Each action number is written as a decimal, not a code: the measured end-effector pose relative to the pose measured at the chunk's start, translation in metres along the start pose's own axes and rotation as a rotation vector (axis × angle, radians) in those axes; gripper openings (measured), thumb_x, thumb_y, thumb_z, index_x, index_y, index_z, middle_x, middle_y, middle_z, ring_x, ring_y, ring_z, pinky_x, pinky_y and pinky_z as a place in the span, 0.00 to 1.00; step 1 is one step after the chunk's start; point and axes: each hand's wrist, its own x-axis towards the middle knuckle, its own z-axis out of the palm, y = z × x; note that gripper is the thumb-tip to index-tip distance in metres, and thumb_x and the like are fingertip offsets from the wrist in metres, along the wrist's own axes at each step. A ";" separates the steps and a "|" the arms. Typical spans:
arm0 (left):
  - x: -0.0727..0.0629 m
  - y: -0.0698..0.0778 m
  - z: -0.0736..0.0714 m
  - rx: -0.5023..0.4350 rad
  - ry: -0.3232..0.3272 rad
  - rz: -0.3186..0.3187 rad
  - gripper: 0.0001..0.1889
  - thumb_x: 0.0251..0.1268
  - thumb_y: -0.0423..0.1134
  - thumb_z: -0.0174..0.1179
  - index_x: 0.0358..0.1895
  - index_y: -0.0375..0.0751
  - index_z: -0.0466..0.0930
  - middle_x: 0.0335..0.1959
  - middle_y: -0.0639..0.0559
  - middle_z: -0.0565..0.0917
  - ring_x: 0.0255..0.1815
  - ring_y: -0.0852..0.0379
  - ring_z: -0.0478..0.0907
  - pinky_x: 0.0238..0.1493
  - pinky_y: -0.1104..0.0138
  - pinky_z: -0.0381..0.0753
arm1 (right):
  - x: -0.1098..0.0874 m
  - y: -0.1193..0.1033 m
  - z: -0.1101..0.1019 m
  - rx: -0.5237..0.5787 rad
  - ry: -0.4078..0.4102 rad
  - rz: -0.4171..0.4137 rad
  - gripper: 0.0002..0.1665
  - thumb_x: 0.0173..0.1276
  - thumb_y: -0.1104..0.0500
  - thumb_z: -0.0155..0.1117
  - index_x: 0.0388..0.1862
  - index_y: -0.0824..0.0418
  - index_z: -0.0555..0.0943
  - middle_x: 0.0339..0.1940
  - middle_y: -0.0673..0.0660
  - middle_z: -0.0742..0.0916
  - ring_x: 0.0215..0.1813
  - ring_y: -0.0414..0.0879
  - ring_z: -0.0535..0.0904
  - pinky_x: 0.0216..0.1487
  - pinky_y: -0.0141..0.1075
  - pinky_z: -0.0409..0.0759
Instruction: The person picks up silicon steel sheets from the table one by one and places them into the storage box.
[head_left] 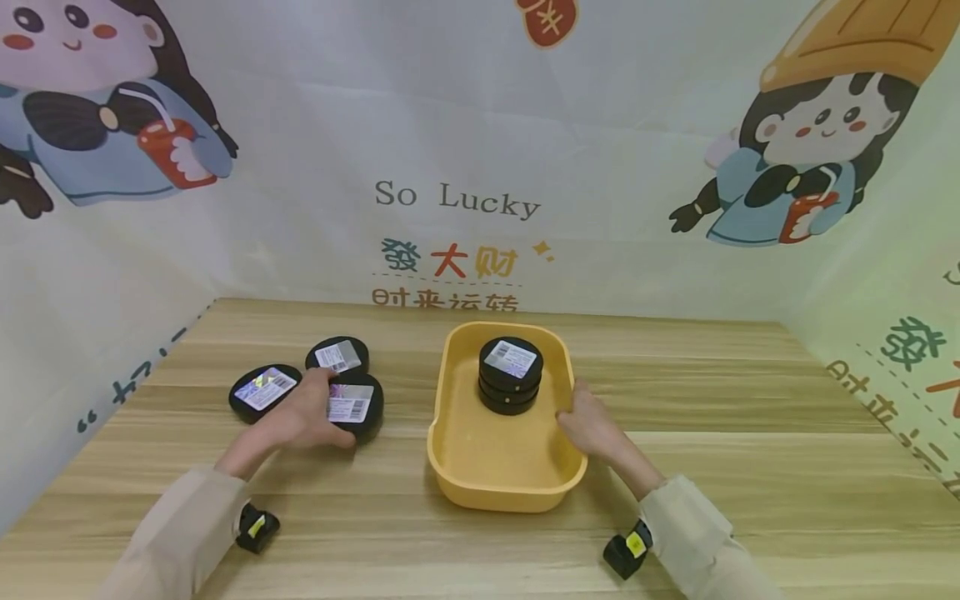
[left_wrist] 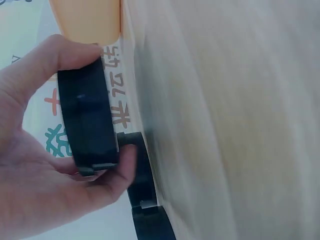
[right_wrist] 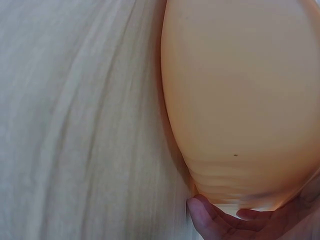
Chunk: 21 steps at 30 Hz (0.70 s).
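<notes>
My left hand (head_left: 300, 417) grips a black round case (head_left: 362, 408) with a silver label on top. In the left wrist view, thumb and fingers clasp the case (left_wrist: 87, 115) at opposite edges, and it is raised off the tabletop. Two similar cases lie just beyond that hand, a left one (head_left: 262, 392) and a far one (head_left: 339, 355). My right hand (head_left: 592, 422) holds the right rim of a yellow plastic bin (head_left: 480, 458), thumb over the edge; in the right wrist view its fingers (right_wrist: 202, 215) lie along the outer wall. Inside the bin stands a stack of black cases (head_left: 510, 375).
The wood-grain table (head_left: 697, 400) is bordered at the back and sides by a printed cloth (head_left: 315, 167) with cartoon figures and lettering. A small black device with a yellow sticker (head_left: 258, 528) hangs at the left cuff, a matching one (head_left: 628, 550) at the right.
</notes>
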 end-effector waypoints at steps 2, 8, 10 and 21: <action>0.000 0.001 0.000 -0.029 0.031 0.001 0.47 0.26 0.37 0.70 0.52 0.15 0.53 0.42 0.29 0.68 0.40 0.41 0.69 0.47 0.50 0.68 | 0.000 0.000 0.000 0.002 0.002 0.000 0.23 0.57 0.69 0.47 0.50 0.81 0.60 0.42 0.74 0.76 0.42 0.59 0.73 0.43 0.47 0.73; 0.000 0.006 0.000 -0.067 0.122 -0.004 0.48 0.31 0.41 0.70 0.57 0.20 0.53 0.48 0.26 0.68 0.47 0.36 0.68 0.49 0.48 0.66 | 0.000 0.000 0.001 0.001 0.006 0.000 0.23 0.57 0.69 0.47 0.50 0.81 0.60 0.43 0.75 0.75 0.44 0.60 0.73 0.45 0.49 0.72; 0.000 0.008 0.000 -0.089 0.139 -0.024 0.49 0.32 0.42 0.70 0.60 0.23 0.52 0.50 0.26 0.67 0.48 0.36 0.68 0.49 0.47 0.66 | 0.001 0.000 0.001 0.004 0.005 0.001 0.24 0.57 0.69 0.47 0.50 0.81 0.60 0.43 0.76 0.75 0.45 0.61 0.72 0.46 0.49 0.72; 0.002 0.029 0.004 -0.214 0.210 -0.062 0.49 0.35 0.42 0.71 0.63 0.33 0.52 0.59 0.31 0.63 0.56 0.36 0.64 0.55 0.46 0.61 | 0.001 0.000 0.001 -0.003 0.011 -0.002 0.24 0.57 0.68 0.47 0.50 0.82 0.60 0.44 0.76 0.75 0.46 0.62 0.72 0.48 0.50 0.71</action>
